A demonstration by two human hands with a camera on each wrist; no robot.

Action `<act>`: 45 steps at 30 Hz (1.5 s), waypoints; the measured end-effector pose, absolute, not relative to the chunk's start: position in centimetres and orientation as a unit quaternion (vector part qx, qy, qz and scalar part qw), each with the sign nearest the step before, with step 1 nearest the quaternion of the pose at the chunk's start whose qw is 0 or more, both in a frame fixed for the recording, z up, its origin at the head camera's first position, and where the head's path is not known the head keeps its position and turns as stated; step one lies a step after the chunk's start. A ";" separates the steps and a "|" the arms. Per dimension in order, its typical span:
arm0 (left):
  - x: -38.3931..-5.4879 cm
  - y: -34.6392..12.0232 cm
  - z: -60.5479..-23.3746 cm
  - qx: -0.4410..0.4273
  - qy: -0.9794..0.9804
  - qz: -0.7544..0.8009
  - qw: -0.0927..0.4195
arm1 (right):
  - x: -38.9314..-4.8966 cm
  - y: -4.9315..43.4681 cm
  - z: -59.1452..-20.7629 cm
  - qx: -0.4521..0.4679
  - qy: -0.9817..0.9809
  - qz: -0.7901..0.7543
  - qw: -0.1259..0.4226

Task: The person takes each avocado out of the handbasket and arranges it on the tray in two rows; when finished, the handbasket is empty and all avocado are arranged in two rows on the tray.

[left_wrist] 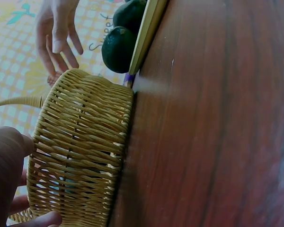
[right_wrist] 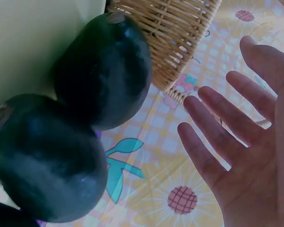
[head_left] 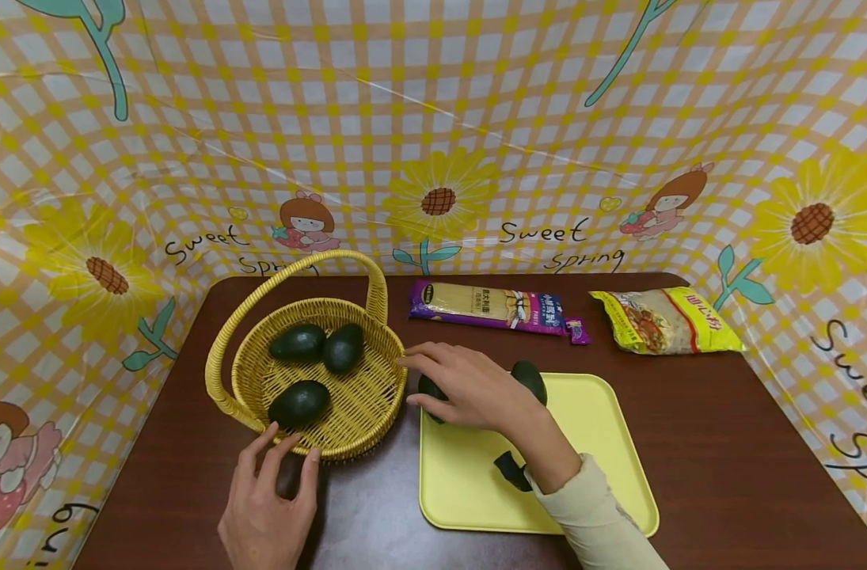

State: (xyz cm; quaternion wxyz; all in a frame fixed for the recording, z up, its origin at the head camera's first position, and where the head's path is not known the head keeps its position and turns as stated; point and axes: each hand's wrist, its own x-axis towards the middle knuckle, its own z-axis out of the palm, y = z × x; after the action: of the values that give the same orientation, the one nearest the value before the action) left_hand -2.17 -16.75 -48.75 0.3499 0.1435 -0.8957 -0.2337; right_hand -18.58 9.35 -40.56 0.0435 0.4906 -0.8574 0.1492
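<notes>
1. The fingers of my right hand [head_left: 476, 388] are spread and nearly straight, with nothing in their hold; those of my left hand [head_left: 269, 495] are loosely bent at the near rim of the basket [head_left: 382, 431], touching it without a firm grip that I can make out.
2. Just by my right hand, partly hidden by it, sits an avocado [head_left: 427, 388] at the far left corner of the tray [head_left: 469, 483]. For a sure hold I should wrap fingers and thumb round its fattest part; a tip pinch would likely slip.
3. A second avocado [head_left: 529, 380] lies at the tray's far edge, so I'd keep my knuckles off it, lest it roll.
4. The basket stands just beside the tray; light pressure from my left fingers should steady it without tipping.
5. Three avocados [head_left: 299, 404] lie inside. The bare weave on the right would take another best, let down low, clear of the handle [head_left: 378, 299].
6. The pasta packet [head_left: 486, 307] and yellow bag [head_left: 668, 321] lie farther back on the surface [head_left: 725, 459], out of my way.
</notes>
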 end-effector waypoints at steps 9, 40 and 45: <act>-2.2 -16.8 -48.8 0.145 -0.896 -0.235 0.349 | -18.7 8.2 -39.8 0.502 -0.852 0.139 0.059; -2.1 -16.8 -48.8 0.145 -0.895 -0.234 0.350 | -19.2 3.6 -37.3 0.524 -0.842 0.092 0.093; -2.2 -16.7 -48.8 0.145 -0.897 -0.231 0.348 | -19.5 2.9 -37.1 0.520 -0.846 0.081 0.090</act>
State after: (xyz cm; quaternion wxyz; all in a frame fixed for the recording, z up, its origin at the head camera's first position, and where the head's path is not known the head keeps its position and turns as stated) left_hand -2.16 -16.75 -48.78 0.3484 0.1448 -0.8967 -0.2313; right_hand -19.51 2.92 -37.09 0.0903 0.5199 -0.8455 0.0814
